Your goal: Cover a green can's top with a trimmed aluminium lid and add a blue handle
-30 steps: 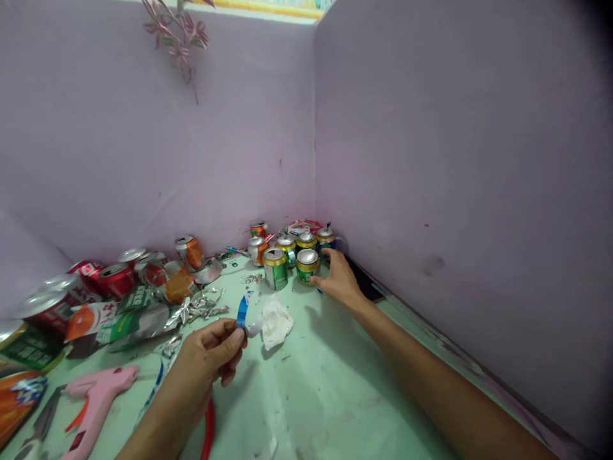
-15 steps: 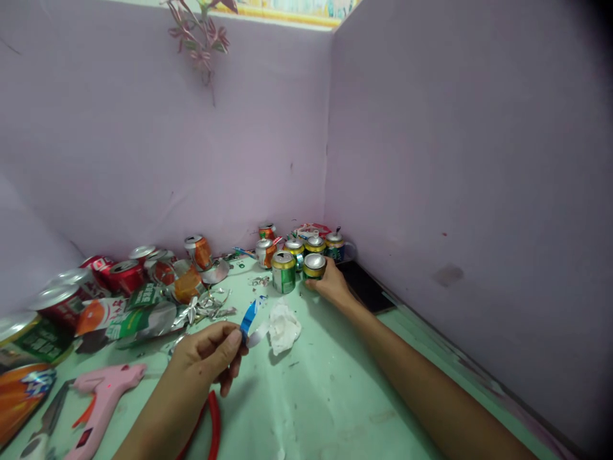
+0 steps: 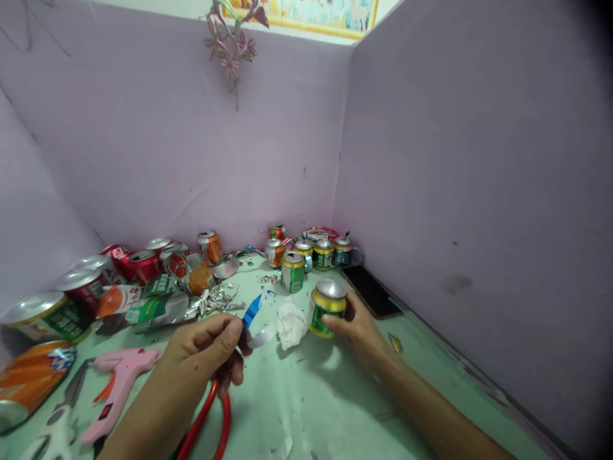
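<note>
Between thumb and fingers, my left hand [image 3: 211, 351] pinches a curled strip of blue and silver metal [image 3: 251, 313]. My right hand [image 3: 357, 326] is wrapped round a short green and yellow can [image 3: 327, 308], held upright above the table with its silver end on top. Just left of that can lies a crumpled white tissue [image 3: 291, 326]. Behind it stands another green can [image 3: 292, 273]. Red-handled pliers or cutters [image 3: 225, 421] lie partly hidden below my left hand.
A pink glue gun [image 3: 119, 383] and white-handled scissors [image 3: 57, 421] lie at the left. Cans, cut sheets and metal scraps [image 3: 215, 300] crowd the back left. More short cans [image 3: 324, 254] stand in the corner, near a dark phone-like slab [image 3: 371, 291]. Walls close the back and right.
My right hand has lifted the green and yellow can away from the group and brought it nearer. My left hand keeps the strip almost in place. The view has shifted slightly.
</note>
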### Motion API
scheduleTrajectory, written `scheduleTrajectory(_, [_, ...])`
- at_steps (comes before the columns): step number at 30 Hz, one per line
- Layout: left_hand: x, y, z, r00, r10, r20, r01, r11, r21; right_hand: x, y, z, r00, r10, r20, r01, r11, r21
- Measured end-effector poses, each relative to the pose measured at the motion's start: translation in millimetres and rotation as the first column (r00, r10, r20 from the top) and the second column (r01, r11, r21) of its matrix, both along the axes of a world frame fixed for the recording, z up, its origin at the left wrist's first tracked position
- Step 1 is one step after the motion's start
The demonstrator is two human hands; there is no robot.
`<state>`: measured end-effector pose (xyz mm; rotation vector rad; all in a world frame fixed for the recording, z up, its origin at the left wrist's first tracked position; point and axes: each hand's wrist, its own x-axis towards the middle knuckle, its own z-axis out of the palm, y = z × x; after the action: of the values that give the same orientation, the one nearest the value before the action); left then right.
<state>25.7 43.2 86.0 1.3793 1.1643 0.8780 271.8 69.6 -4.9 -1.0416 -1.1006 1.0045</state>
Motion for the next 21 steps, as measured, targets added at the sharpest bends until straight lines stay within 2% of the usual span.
scheduleTrajectory(3, [8.9, -4.9, -1.9, 0.997, -0.050, -0.057, 0.049, 0.999, -0.016, -11.1, -8.6, -7.3, 0.998, 0.055, -0.038, -0.057, 0.998, -0.041])
scheduleTrajectory(9, [24.6, -9.8, -9.5, 0.971, -0.182, -0.154, 0.173, 0.982, -0.070, -15.9, -12.6, -3.2, 0.985, 0.151, -0.079, -0.154, 0.987, -0.041])
scheduleTrajectory(15, [31.7, -9.8, -18.2, 0.967, -0.199, -0.160, 0.180, 0.976, -0.124, -23.4, -21.9, 3.1, 0.963, 0.258, -0.083, -0.262, 0.964, -0.040])
scheduleTrajectory(21, [31.4, -5.7, -29.7, 0.946, -0.193, -0.259, 0.179, 0.981, -0.074, -24.8, -24.7, 7.0, 0.965, 0.253, -0.066, -0.256, 0.965, -0.049])
